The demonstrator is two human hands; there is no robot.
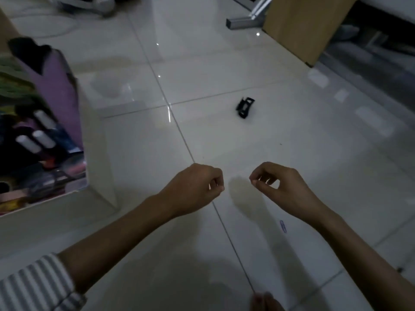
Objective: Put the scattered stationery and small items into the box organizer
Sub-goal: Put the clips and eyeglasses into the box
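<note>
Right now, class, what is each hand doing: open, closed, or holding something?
Left hand: closed, fingers curled, nothing seen in it.
Right hand: thumb and forefinger pinched; contents cannot be told.

Grey-and-white striped sleeve [38,286] bunched high on the left arm; forearms, left hand [193,187] and right hand [280,185] bare.

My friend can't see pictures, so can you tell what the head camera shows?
Two hands, left hand and right hand, hover with curled fingers over a white tiled floor. A black binder clip lies ahead, a blue paper clip near the right forearm, and a filled box organizer stands at left.
</note>
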